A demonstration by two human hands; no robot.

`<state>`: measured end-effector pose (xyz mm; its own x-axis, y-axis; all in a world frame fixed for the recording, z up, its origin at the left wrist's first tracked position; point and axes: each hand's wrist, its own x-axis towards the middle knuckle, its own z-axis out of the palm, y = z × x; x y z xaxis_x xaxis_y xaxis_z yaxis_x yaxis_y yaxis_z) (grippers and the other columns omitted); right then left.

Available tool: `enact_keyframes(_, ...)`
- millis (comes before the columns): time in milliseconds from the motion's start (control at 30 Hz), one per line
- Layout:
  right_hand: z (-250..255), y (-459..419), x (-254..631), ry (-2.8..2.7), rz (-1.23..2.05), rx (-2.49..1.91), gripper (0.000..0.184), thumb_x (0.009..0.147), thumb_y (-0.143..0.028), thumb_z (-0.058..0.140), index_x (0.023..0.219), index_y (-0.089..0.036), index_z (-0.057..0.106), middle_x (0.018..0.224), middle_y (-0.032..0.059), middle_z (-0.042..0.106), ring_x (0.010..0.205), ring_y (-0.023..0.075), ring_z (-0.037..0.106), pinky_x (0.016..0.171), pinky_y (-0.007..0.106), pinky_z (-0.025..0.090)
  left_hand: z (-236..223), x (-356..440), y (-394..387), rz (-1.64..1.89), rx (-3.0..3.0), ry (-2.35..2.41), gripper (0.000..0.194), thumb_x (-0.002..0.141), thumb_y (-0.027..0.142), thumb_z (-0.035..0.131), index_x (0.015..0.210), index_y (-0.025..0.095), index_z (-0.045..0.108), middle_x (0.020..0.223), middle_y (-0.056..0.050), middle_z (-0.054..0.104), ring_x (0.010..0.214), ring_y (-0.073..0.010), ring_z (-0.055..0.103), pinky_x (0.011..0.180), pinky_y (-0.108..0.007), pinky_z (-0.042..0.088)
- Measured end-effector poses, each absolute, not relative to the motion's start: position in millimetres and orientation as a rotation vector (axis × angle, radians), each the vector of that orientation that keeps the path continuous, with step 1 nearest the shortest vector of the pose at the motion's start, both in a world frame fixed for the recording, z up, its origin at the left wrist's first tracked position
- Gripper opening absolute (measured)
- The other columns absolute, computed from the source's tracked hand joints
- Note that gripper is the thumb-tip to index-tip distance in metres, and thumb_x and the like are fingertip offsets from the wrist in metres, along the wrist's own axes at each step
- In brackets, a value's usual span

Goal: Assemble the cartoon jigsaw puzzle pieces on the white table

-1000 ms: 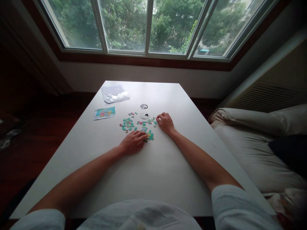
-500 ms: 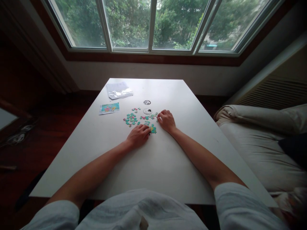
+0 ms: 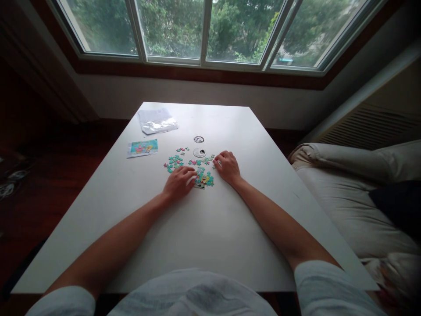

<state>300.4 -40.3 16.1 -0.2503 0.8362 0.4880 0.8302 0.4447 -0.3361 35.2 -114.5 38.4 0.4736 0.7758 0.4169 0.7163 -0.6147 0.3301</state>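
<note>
A partly joined jigsaw puzzle in teal and yellow lies flat on the white table. Just left of it is my left hand, palm down, fingers apart and fingertips close to its left edge. My right hand rests up and to the right of the puzzle. Its fingers are curled together beside some loose pale-green puzzle pieces; whatever is between the fingertips is too small to make out. More loose teal pieces lie beyond my left hand, with a few pink ones in the middle.
Two round silvery discs lie beyond the pieces. On the left is a small picture sheet with colourful cartoon figures, and behind it a clear plastic bag. A beige sofa stands right of the table, below a window.
My left hand has slid left off the joined puzzle, uncovering its left part. My right hand has stayed almost in place. The whole view has shifted slightly.
</note>
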Motion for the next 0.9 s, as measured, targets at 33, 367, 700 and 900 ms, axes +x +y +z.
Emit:
enact_keyframes(33,16.3,-39.9,301.1,-2.079,0.017,-1.390,0.021,0.098,-0.033,0.052,0.095,-0.022,0.069,0.106,0.0124,0.057,0.104,0.0301,0.048,0.096,0.048,0.042,40.5,28.5,-109.1,0.861,2.571,1.389,0.024,0.097,0.025,0.051,0.111,0.023,0.071,0.123,-0.006,0.068,0.116,-0.0245,0.059,0.107,-0.046,0.046)
enact_keyframes(367,20.8,-32.6,300.1,-2.168,0.126,-1.266,0.020,0.100,-0.032,0.051,0.098,-0.025,0.070,0.112,0.0099,0.062,0.108,0.0287,0.051,0.098,0.047,0.043,55.1,13.6,-81.1,0.797,2.544,1.554,0.021,0.096,0.025,0.052,0.104,0.022,0.071,0.114,-0.006,0.069,0.110,-0.0256,0.057,0.100,-0.045,0.046)
enact_keyframes(700,23.9,-36.3,285.2,-2.390,0.315,-1.129,0.021,0.097,-0.044,0.057,0.106,-0.031,0.070,0.130,0.0075,0.061,0.123,0.0295,0.049,0.107,0.049,0.039,46.2,-26.6,-56.0,0.584,2.713,1.475,0.028,0.093,0.016,0.050,0.112,0.023,0.069,0.108,-0.006,0.068,0.099,-0.0252,0.057,0.092,-0.043,0.050)
enact_keyframes(900,22.6,-38.9,272.9,-2.483,0.261,-1.023,0.028,0.094,-0.047,0.063,0.114,-0.027,0.068,0.135,0.0104,0.059,0.131,0.0313,0.046,0.109,0.052,0.038,52.1,-49.2,-53.3,0.499,2.681,1.531,0.035,0.089,0.009,0.045,0.107,0.023,0.071,0.103,-0.006,0.068,0.097,-0.0256,0.057,0.090,-0.042,0.050)
